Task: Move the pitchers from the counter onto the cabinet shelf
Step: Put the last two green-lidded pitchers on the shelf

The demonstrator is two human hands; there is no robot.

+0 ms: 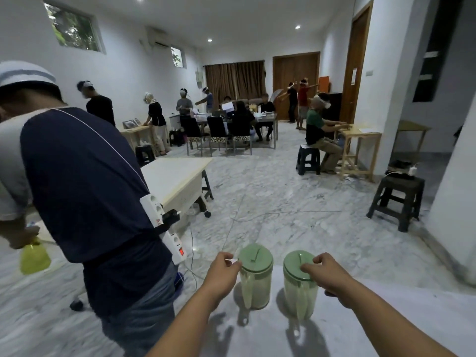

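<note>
both pitchers (255, 276) on the tabletop (360, 318) look like light, stiff plastic, left hand (224, 271) and right hand (325, 275) fingers curled, seemingly pinching the lid rims, handles would be safer

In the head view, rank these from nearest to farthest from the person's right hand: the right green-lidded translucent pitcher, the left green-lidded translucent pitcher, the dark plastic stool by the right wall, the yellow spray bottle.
1. Right green-lidded translucent pitcher: touching the right hand.
2. Left green-lidded translucent pitcher: just leftward.
3. Dark plastic stool: farther back, right.
4. Yellow spray bottle: far left.
</note>
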